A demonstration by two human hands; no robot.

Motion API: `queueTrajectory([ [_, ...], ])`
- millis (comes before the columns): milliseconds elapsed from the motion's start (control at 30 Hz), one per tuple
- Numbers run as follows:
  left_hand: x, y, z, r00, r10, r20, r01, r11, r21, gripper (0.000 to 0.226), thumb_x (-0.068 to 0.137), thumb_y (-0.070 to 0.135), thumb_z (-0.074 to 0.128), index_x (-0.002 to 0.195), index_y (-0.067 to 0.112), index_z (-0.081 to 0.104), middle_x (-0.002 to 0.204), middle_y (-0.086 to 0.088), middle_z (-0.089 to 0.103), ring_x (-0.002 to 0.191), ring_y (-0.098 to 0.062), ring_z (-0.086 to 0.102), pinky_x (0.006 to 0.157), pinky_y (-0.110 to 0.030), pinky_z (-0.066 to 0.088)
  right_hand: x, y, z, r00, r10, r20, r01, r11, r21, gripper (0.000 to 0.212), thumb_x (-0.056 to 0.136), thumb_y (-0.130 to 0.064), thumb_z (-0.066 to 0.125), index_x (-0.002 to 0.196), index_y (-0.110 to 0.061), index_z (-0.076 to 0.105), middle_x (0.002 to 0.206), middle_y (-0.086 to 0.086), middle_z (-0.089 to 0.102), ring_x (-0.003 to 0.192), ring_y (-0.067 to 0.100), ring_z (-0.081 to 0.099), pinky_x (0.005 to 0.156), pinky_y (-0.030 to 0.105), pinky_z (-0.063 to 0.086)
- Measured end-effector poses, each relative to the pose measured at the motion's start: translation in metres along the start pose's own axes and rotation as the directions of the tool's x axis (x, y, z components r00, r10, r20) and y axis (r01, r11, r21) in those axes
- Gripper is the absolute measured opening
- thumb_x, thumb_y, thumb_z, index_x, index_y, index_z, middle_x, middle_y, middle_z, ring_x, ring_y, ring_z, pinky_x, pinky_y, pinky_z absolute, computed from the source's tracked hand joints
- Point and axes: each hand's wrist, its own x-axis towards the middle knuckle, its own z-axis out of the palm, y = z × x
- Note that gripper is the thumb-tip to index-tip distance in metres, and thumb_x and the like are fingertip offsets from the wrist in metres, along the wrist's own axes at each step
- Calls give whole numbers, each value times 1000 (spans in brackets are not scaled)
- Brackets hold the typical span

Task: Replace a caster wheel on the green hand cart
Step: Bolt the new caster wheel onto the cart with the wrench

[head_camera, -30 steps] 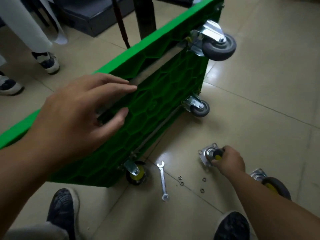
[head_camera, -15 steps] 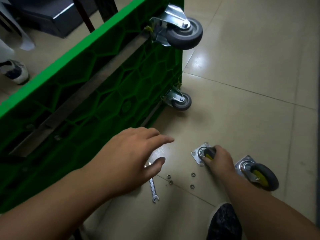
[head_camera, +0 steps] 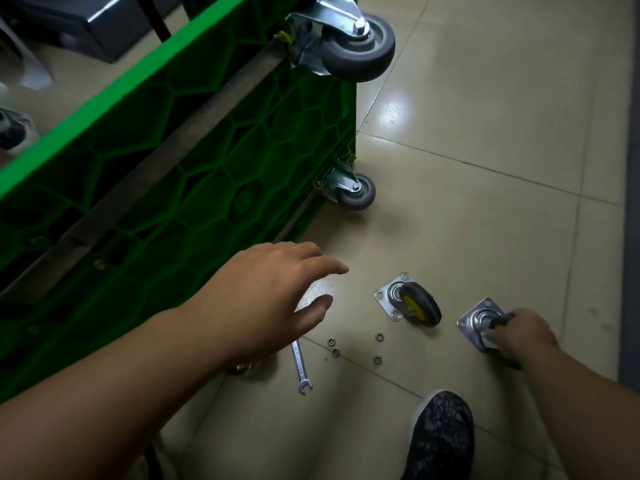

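Wrench (head_camera: 300, 366) and nuts (head_camera: 335, 346) beside loose caster (head_camera: 412, 302)

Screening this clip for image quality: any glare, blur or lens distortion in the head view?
Head view: bright glare patches on the floor tiles; wide-angle bending along the green cart edge; soft blur on the left hand; dim, shadowed lower left; nuts and wrench stay legible.

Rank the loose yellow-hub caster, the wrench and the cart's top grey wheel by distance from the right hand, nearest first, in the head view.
From the right hand:
1. Loose yellow-hub caster, just to its left on the floor.
2. Wrench, farther left, partly under the left hand.
3. Top grey wheel, high on the upturned green cart.
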Motion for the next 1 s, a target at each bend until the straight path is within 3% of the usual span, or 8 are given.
queueTrajectory([
  [100,-2,-2,-3,1000,-5,-4,5,1000,5,52,95,55,41,144,44,55,128,18,62,116,-10,62,82,-23,35,3,1,6,999,-5,-32,6,1000,15,28,73,-18,79,95,-4,69,85,17,60,75,33,55,68,31,44],
  [367,-9,-6,-17,998,0,-63,0,1000,-3,54,93,54,37,142,43,57,129,19,61,117,-10,61,79,-24,35,-13,-9,-8,994,-7,-111,22,990,138,27,77,-17,80,93,0,67,84,18,59,72,31,53,67,30,43],
  [633,-34,2,-38,986,40,-161,-34,999,37,44,100,52,45,142,45,57,133,18,61,118,-14,62,84,-30,45,-69,-39,-60,947,-183,-262,227,963,147,24,70,-18,81,85,-8,66,83,15,66,71,33,61,60,30,43],
  [733,-49,5,-49,977,48,-208,-38,998,51,48,95,52,42,139,43,60,129,16,63,115,-16,64,81,-29,44,-106,-59,-84,904,-290,-314,335,937,101,23,70,-23,80,84,-12,64,80,11,65,72,32,61,59,29,41],
  [833,-70,1,-63,965,36,-259,-24,999,48,43,95,47,52,136,41,64,126,14,66,111,-18,67,78,-29,44,-153,-83,-107,837,-416,-356,469,880,75,25,74,-29,81,84,-17,62,81,7,65,73,29,61,62,32,46],
  [1000,-118,-20,-90,922,-48,-384,50,999,-5,40,100,42,62,140,43,61,131,18,63,119,-11,62,86,-31,50,-249,-119,-132,691,-609,-390,693,711,118,30,69,-43,84,88,-26,68,82,-4,66,76,17,63,70,37,57],
])
